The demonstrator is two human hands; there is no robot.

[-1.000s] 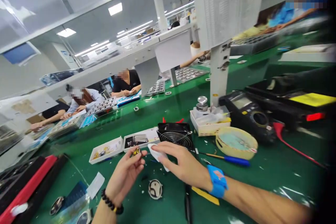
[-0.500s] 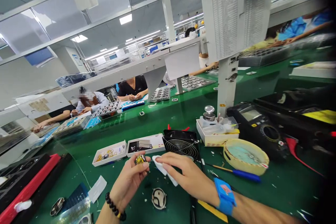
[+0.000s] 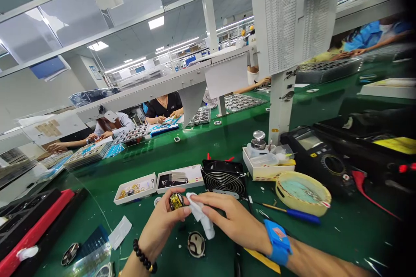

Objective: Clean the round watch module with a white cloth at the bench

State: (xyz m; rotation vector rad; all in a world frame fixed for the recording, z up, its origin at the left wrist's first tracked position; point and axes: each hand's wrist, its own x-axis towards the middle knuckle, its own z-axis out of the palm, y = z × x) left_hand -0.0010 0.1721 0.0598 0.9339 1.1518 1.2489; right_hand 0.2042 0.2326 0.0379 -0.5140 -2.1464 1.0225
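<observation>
Yellow-black round part [image 3: 176,201]: pinched between left fingers [image 3: 166,203] | white cloth [image 3: 204,221]: gripped under right fingers [image 3: 212,199], seemingly closed, underside hidden

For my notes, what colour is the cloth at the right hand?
White cloth; head view shows it.

White cloth [image 3: 204,221] — matt (softly rumpled); green tabletop [image 3: 195,149] — glossy, smooth.

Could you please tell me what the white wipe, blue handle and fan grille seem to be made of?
White wipe in the right hand: matte, probably fabric, perhaps tissue; it folds limply.
Blue handle: smooth, probably plastic, evenly coloured.
Fan grille: dark, likely coated metal wire, judging by its thin rings.
</observation>
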